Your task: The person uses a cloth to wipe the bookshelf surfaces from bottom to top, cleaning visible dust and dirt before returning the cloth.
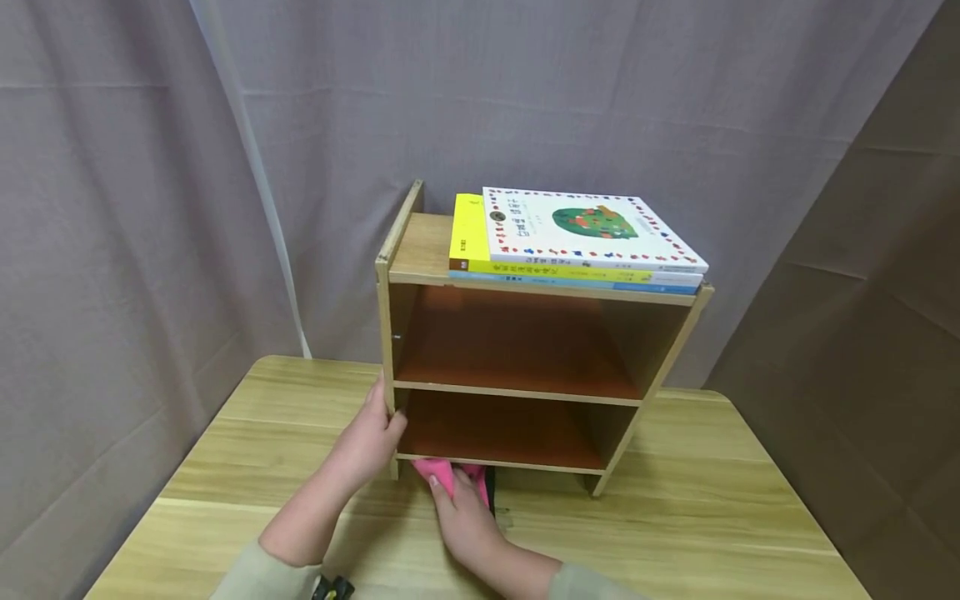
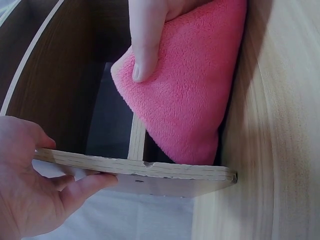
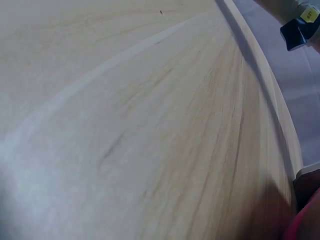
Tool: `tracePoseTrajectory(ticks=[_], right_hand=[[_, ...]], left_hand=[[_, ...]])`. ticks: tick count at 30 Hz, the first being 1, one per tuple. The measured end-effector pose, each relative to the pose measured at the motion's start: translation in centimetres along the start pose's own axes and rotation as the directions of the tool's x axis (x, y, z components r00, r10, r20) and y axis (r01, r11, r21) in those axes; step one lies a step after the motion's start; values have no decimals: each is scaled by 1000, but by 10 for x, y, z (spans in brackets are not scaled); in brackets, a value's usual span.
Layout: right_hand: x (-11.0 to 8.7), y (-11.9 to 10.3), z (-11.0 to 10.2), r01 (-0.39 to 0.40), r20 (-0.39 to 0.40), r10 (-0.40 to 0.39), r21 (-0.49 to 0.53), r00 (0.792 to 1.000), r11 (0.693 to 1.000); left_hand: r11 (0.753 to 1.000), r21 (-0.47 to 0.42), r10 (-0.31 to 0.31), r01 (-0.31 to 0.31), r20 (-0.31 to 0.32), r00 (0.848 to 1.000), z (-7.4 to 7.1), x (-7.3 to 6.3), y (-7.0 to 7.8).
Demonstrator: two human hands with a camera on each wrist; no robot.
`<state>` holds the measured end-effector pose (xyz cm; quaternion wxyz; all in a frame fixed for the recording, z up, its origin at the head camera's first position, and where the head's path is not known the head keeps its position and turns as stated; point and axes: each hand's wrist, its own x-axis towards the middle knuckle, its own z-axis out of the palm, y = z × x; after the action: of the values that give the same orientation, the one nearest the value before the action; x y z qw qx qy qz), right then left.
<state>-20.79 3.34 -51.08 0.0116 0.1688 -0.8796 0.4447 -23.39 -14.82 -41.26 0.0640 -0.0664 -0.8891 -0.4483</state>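
Observation:
A small wooden bookshelf (image 1: 416, 250) stands on the table. My left hand (image 1: 367, 437) grips the front edge of its left side panel, low down. In the left wrist view the thumb and fingers of the left hand (image 2: 30, 175) lie on either side of that panel. My right hand (image 1: 468, 521) holds a pink plush cloth (image 1: 435, 472) at the gap under the lowest shelf board. Close up, the pink cloth (image 2: 195, 85) is bunched into a fold inside the side panel, with one finger pressed on it. The table fills most of the right wrist view.
Several books (image 1: 592, 229) lie stacked on the bookshelf's top, a white one uppermost over yellow and blue. The wooden table (image 1: 735, 500) reaches out on both sides. Grey curtains (image 1: 322, 150) hang behind. A black strap device (image 1: 333, 587) sits at the left wrist.

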Motion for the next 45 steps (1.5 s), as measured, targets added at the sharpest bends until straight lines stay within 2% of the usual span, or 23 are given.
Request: tracePoseTrajectory(ticks=[6, 16, 20, 24, 29, 32, 39, 45], right_hand=[[3, -5, 7, -24, 1, 24, 26, 1000, 999], [4, -11, 13, 17, 8, -17, 31, 1000, 999], [5, -8, 17, 54, 24, -53, -18, 998, 998], [5, -6, 20, 110, 42, -106, -112, 994, 988], [7, -7, 18, 187, 83, -171, -247, 982, 951], [8, -8, 15, 221, 109, -196, -317, 974, 922], [8, -9, 11, 241, 203, -168, -427, 965, 871], [10, -9, 7, 281, 238, -182, -503, 954, 818]], left_hand=[[1000, 20, 8, -8, -2, 1000, -1, 2, 0], [1000, 9, 9, -9, -7, 1000, 1, 1, -2], [1000, -4, 14, -14, -11, 1000, 2, 1, -2], [1000, -13, 17, -17, -10, 1000, 2, 0, -2], [1000, -4, 10, -10, -16, 1000, 1, -1, -2], [1000, -7, 26, -26, -18, 999, 0, -1, -2], [1000, -3, 30, -30, -26, 999, 1, -3, -4], [998, -26, 49, -50, -30, 998, 2, 0, -1]])
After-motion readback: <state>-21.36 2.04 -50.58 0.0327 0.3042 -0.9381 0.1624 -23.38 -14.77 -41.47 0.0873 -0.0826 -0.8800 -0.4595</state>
